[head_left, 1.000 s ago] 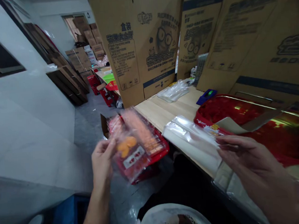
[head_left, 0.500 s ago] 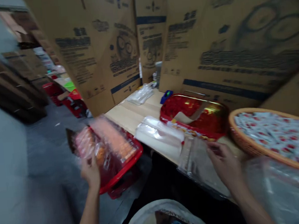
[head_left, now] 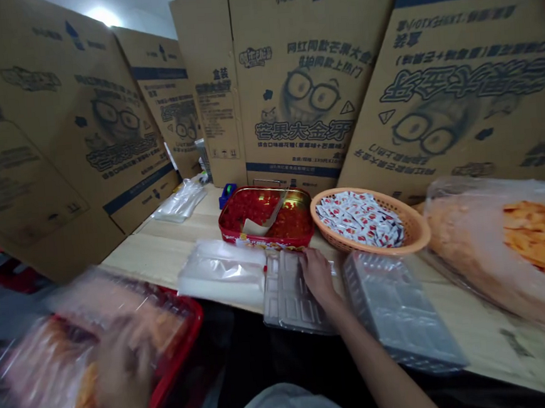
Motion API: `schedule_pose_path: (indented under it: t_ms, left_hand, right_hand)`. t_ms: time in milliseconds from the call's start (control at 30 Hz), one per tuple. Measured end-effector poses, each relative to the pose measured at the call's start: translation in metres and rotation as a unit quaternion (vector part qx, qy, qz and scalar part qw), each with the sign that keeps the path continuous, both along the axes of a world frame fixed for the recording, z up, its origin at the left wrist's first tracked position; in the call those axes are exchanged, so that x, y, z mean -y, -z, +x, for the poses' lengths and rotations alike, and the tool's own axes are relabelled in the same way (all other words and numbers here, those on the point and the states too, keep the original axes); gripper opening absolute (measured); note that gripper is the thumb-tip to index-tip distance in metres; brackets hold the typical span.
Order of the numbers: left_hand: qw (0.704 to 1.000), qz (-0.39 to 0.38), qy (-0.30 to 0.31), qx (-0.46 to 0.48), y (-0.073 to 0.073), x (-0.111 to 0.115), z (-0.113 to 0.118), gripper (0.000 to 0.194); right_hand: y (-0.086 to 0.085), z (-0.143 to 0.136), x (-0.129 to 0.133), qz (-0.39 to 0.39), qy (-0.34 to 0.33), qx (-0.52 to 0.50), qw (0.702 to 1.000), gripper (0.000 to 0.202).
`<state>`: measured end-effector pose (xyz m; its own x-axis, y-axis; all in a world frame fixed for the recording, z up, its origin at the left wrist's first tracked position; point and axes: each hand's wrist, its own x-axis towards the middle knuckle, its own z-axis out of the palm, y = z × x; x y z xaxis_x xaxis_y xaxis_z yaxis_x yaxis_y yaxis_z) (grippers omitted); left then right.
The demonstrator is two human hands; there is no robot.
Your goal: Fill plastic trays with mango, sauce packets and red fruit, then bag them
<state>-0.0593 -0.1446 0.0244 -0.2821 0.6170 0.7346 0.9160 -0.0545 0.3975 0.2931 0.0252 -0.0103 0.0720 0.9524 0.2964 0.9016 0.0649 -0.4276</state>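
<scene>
On moulded clear trays (head_left: 294,293), right hand (head_left: 318,274) curls; left hand (head_left: 123,373) too blurred to tell.

The right hand (head_left: 318,276), above the clear trays (head_left: 295,295) half a second ago, now touches them at the tabletop's (head_left: 484,319) front edge. The left hand (head_left: 124,360), lifting a packet (head_left: 49,369) earlier, blurs over the red basket (head_left: 194,317). A big bag (head_left: 468,232) enters view at right.
</scene>
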Motion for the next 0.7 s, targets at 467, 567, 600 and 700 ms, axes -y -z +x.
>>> schedule_pose_path:
  t_ms: [467, 567, 600, 700]
  left_hand:
    - [0.858, -0.212, 0.397, -0.248, 0.082, -0.088, 0.193, 0.051]
    - [0.858, -0.196, 0.397, -0.262, 0.092, -0.089, 0.189, 0.052]
    - [0.858, -0.186, 0.399, -0.265, 0.093, -0.089, 0.187, 0.051]
    - [0.867, -0.161, 0.396, -0.256, 0.094, -0.090, 0.184, 0.043]
  right_hand:
    - [0.026, 0.009, -0.021, 0.010, 0.021, 0.000, 1.000, 0.031]
    - [0.025, 0.005, -0.021, 0.017, 0.025, -0.012, 0.999, 0.032]
    - [0.022, 0.002, -0.017, 0.018, 0.027, -0.012, 0.999, 0.032]
    - [0.000, -0.006, 0.005, 0.059, 0.014, -0.025, 0.998, 0.032]
